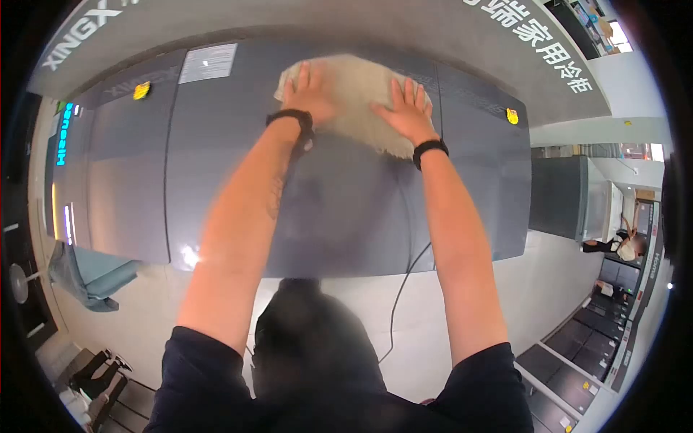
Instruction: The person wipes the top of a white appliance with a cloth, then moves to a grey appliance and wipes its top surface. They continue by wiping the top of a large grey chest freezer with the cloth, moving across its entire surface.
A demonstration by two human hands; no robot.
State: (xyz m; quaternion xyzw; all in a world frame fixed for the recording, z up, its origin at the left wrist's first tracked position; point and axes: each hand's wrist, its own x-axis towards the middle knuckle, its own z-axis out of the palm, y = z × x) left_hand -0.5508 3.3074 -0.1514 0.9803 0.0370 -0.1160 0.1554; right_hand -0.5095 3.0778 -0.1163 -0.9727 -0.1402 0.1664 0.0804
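A pale beige cloth (354,94) lies spread over the far part of a dark grey chest freezer lid (346,209). My left hand (310,94) presses on the cloth's left part, fingers stretched out and slightly blurred. On the cloth's right edge rests my right hand (410,114), flat with its fingers spread. Each wrist has a black band. The cloth's near edge hangs ragged between the hands.
More dark lids adjoin on both sides, with yellow stickers (141,90) and a white paper sheet (209,63). A black cable (395,310) runs down the front to the floor. People sit at far left and far right. A blue-grey cloth-like item (94,278) is at left.
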